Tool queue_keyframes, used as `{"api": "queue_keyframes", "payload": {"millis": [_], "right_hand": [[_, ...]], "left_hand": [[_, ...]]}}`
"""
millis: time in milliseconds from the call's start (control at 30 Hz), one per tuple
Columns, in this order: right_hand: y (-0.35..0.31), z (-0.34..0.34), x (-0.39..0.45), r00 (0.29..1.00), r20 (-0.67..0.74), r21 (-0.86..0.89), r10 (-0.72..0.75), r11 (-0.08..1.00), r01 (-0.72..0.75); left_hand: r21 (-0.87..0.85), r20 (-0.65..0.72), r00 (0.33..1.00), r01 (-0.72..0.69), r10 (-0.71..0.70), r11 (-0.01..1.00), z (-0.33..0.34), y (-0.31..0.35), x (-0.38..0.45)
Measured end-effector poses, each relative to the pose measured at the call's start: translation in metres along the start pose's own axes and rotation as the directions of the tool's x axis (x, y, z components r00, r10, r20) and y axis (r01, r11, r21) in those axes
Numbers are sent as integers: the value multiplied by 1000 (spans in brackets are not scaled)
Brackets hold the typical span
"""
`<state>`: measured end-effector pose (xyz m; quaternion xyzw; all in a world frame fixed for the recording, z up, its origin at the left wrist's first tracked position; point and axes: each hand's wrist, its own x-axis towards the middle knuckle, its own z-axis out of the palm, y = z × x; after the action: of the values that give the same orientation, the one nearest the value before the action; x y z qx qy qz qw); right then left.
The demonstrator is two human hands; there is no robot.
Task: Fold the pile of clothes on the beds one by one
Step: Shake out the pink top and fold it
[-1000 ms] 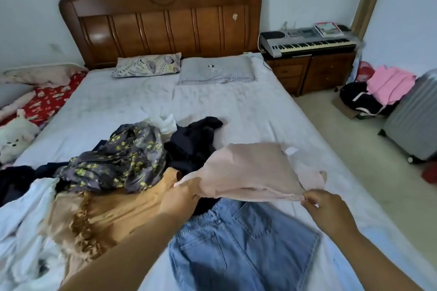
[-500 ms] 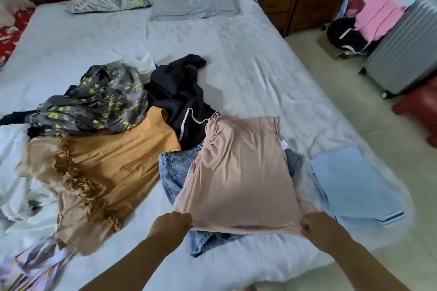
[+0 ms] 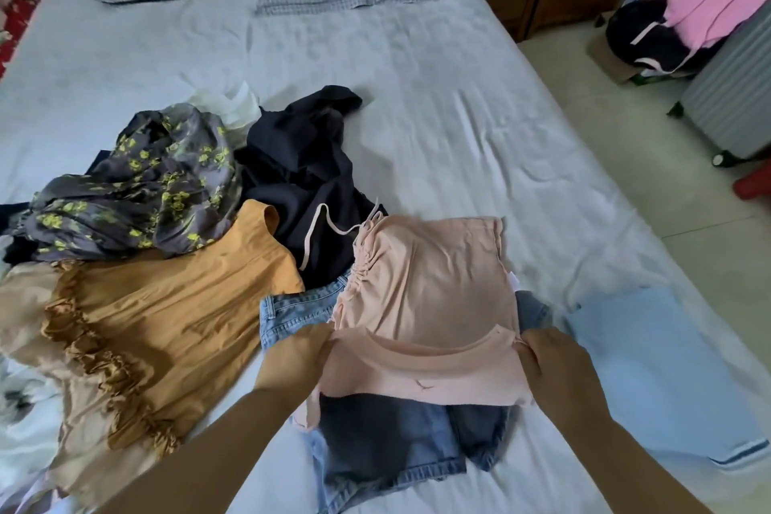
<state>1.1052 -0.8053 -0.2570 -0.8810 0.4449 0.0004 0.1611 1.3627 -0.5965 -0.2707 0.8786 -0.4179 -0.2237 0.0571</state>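
Pinching opposite sides of a pink top (image 3: 429, 288), the left hand (image 3: 298, 359) and right hand (image 3: 555, 363) fold it atop denim shorts (image 3: 388, 442) near the bed's (image 3: 417, 96) foot edge. Uneven pulling could skew the fold or drag the shorts along.

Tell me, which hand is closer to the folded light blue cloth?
The right hand. It grips the pink top's right edge, just beside the light blue cloth. The left hand grips the top's opposite edge, with the whole top between it and the cloth.
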Motion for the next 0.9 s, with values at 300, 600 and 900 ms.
{"api": "queue_keyframes", "payload": {"millis": [300, 600, 900], "right_hand": [[5, -2, 147, 991, -117, 18, -60, 998, 63], [-8, 58, 208, 994, 91, -2, -56, 998, 56], [6, 182, 159, 889, 458, -206, 17, 975, 88]], "left_hand": [[29, -183, 983, 22, -16, 999, -46, 9, 138], [81, -223, 962, -142, 156, 987, 11, 34, 194], [201, 217, 976, -63, 19, 977, 119, -6, 167]]}}
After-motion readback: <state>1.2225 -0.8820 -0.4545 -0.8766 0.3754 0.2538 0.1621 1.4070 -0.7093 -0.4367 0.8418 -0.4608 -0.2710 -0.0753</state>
